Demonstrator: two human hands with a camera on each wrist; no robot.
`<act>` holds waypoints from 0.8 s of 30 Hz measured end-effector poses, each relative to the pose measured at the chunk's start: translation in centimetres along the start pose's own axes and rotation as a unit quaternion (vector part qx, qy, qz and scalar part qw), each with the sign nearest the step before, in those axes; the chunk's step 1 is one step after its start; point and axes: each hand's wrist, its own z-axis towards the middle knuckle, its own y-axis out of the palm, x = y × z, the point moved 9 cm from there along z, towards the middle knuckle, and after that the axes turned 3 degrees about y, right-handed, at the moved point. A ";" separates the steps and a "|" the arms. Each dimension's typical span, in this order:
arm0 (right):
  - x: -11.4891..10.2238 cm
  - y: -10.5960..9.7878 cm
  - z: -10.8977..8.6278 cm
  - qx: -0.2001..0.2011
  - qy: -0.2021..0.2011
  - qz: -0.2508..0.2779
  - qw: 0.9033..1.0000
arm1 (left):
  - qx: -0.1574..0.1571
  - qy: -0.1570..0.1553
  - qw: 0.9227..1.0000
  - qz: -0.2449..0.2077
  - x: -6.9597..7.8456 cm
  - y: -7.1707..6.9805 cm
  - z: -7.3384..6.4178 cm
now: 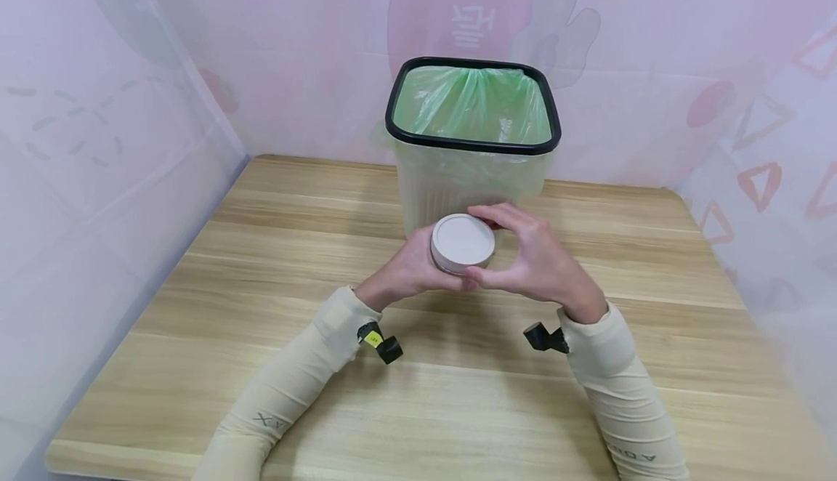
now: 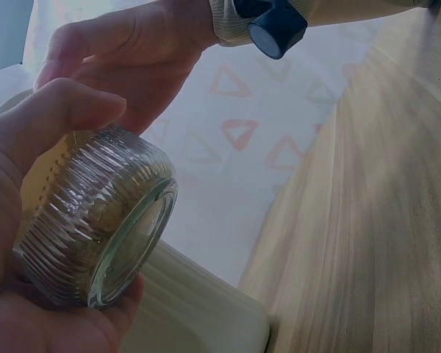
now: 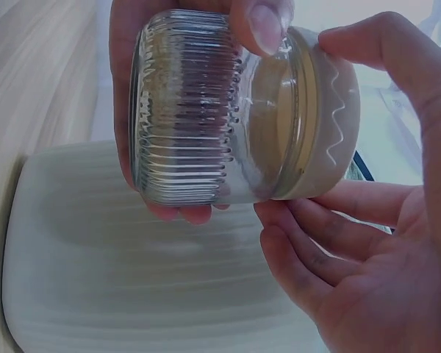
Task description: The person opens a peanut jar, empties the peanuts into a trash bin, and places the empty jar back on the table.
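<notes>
A ribbed clear glass jar (image 3: 191,125) with a pale, off-white lid (image 1: 463,240) is held above the table, in front of the bin. My left hand (image 1: 418,264) grips the glass body, its fingers wrapped around the side. The thumb and fingers of my right hand (image 1: 539,259) hold the lid at opposite edges. In the right wrist view the lid sits on the jar's mouth, with a wavy line on its side. Brownish tones show through the glass in the left wrist view; whether these are contents cannot be told.
A translucent pale bin (image 1: 431,187) with a black rim (image 1: 474,145) and a green bag (image 1: 471,99) inside stands at the back of the wooden table (image 1: 275,270). Printed pink and white cloth (image 1: 314,67) hangs behind and at both sides.
</notes>
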 end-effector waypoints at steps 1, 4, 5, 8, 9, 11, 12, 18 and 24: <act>0.0 0.0 0.0 -0.002 -0.001 0.003 1.000 | -0.001 0.001 1.000 -0.001 0.0 0.0 0.0; 0.1 0.0 0.0 -0.005 -0.003 0.009 1.000 | -0.003 0.001 1.000 -0.004 0.0 0.1 0.1; 0.1 0.0 0.0 -0.006 -0.003 0.010 1.000 | -0.004 0.000 1.000 -0.005 0.0 0.2 0.1; 0.2 0.0 0.0 -0.011 0.000 0.011 1.000 | -0.005 -0.001 1.000 -0.005 0.0 0.2 0.0; 0.2 0.0 0.0 -0.013 0.002 0.012 1.000 | -0.005 -0.002 1.000 -0.005 0.0 0.1 0.0; 0.2 0.0 0.0 -0.015 0.009 0.008 1.000 | -0.005 -0.003 1.000 -0.002 0.0 0.1 0.0; 0.2 0.0 0.0 -0.016 0.013 0.006 1.000 | -0.004 -0.004 1.000 -0.001 -0.1 0.1 0.0; 0.0 -0.2 -0.1 0.004 0.028 -0.025 0.999 | 0.003 -0.009 1.000 0.004 -0.1 -0.1 0.0; -0.5 -0.2 -0.1 0.039 0.036 -0.055 0.997 | 0.003 -0.010 1.000 0.004 -0.1 0.0 0.0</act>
